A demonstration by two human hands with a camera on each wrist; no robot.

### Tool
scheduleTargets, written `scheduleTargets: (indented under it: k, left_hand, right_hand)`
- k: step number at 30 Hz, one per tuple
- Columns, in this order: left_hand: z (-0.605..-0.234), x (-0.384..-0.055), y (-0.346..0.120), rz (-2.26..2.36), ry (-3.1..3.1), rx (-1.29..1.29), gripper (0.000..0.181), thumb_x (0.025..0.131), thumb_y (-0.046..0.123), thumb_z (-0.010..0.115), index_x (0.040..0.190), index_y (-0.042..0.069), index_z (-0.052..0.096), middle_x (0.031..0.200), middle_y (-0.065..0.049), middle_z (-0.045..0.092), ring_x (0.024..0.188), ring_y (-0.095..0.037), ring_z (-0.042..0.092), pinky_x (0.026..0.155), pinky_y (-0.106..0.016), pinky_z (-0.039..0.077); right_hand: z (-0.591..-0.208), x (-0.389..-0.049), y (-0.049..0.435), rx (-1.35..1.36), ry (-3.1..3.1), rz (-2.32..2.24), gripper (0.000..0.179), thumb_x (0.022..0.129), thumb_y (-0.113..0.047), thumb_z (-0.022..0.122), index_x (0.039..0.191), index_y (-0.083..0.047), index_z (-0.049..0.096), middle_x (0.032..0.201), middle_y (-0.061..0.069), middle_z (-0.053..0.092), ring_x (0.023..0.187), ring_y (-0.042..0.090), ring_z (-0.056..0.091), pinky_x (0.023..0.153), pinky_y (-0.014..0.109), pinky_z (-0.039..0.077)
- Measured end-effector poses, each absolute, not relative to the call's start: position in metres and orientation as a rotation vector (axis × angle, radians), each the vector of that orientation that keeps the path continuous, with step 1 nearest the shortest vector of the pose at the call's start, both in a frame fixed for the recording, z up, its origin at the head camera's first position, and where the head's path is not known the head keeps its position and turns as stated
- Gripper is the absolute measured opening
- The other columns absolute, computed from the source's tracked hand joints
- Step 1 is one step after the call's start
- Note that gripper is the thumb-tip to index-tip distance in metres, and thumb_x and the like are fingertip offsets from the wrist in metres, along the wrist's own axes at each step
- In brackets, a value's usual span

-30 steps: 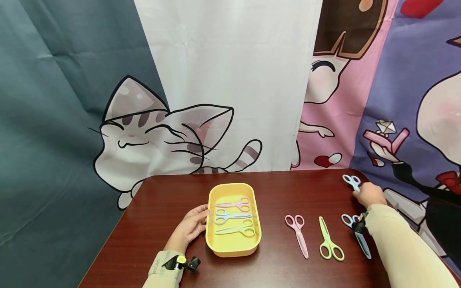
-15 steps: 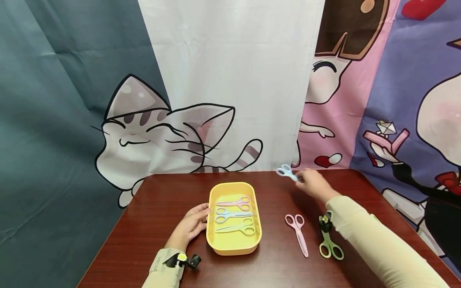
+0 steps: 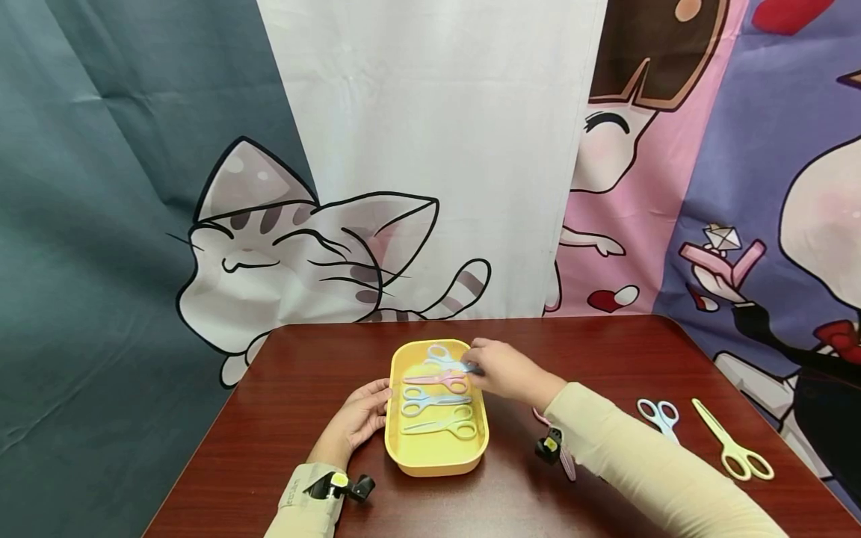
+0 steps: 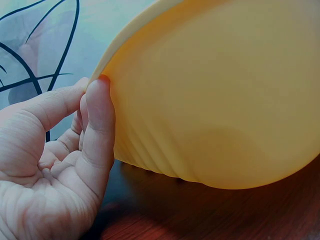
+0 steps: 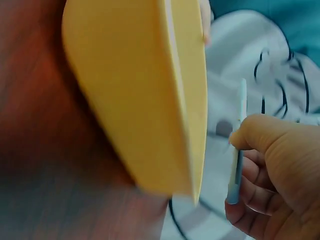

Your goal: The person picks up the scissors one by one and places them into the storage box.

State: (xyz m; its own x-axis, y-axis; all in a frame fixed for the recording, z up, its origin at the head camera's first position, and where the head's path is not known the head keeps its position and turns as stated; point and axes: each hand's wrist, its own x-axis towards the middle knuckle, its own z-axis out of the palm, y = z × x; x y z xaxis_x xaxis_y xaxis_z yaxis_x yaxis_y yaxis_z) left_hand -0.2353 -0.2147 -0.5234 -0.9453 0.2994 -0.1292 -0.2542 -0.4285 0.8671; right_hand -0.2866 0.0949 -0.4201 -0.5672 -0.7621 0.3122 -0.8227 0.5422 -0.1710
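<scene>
Left hand [image 3: 356, 420] pinches the tray [image 3: 437, 457], three scissors [image 3: 440, 401] already inside; right hand [image 3: 506, 370], clamped on a fourth pair [image 5: 236, 162], holds it at the far end. A pink pair [image 3: 568, 466], blue pair [image 3: 664, 424] and green pair [image 3: 729, 446] seemingly remain, tabletop.

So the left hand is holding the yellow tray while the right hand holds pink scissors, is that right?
Not quite: the scissors in the right hand are light blue, as the head view shows. The left hand does hold the yellow tray.
</scene>
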Motion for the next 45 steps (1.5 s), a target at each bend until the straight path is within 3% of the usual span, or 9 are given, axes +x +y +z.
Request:
scheduleTargets:
  k: [8,20,30,45]
  left_hand:
    - [-0.522,-0.235,-0.213,2.415,1.456,0.046,0.012,0.106,0.003,0.048,0.117,0.006,0.053,0.090,0.000,0.066,0.069,-0.005,0.061,0.057,-0.021,0.054]
    - [-0.523,-0.236,-0.213,2.413,1.443,0.059,0.013,0.106,0.003,0.048,0.118,0.005,0.051,0.088,0.000,0.067,0.069,-0.005,0.063,0.057,-0.021,0.055]
    - [-0.523,-0.234,-0.214,2.418,1.444,0.056,0.013,0.106,0.003,0.046,0.119,0.005,0.050,0.090,-0.001,0.067,0.070,-0.006,0.063,0.057,-0.021,0.055]
    - [-0.523,-0.235,-0.215,2.420,1.429,0.054,0.013,0.107,0.003,0.047,0.119,0.004,0.051,0.090,-0.001,0.067,0.068,-0.005,0.062,0.057,-0.020,0.055]
  right_hand:
    - [-0.429,-0.254,0.063,1.605,-2.576,0.280,0.011,0.086,-0.016,0.077,0.096,-0.013,0.072,0.087,-0.005,0.056,0.075,0.007,0.050,0.066,0.019,0.046]
    - [-0.448,-0.237,0.051,1.815,-2.545,0.107,0.010,0.083,-0.017,0.078,0.084,-0.017,0.068,0.075,-0.011,0.046,0.065,0.002,0.039,0.057,0.013,0.032]
    - [-0.450,-0.233,0.050,1.829,-2.570,0.059,0.015,0.080,-0.019,0.080,0.077,-0.018,0.065,0.071,-0.012,0.039,0.063,0.004,0.036,0.055,0.015,0.028]
    - [-0.457,-0.230,0.042,1.706,-2.670,-0.031,0.023,0.076,-0.017,0.081,0.068,-0.020,0.060,0.068,-0.010,0.042,0.061,0.006,0.037,0.053,0.020,0.031]
